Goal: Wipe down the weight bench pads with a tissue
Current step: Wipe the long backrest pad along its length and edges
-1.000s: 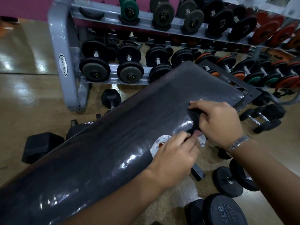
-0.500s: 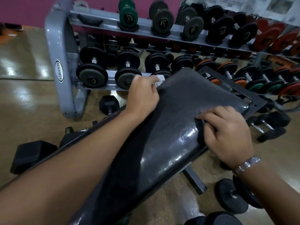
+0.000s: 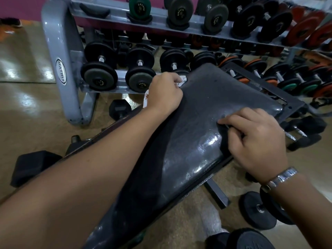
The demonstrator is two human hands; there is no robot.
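Grey Matrix rack at back, two tiers of round dumbbells: black, green, orange. Hex dumbbell on tan floor by rack foot. Loose dumbbell lower right.

A white tissue is gripped by the left hand at the far left edge of the black bench pad, whose right edge is held by the right hand.
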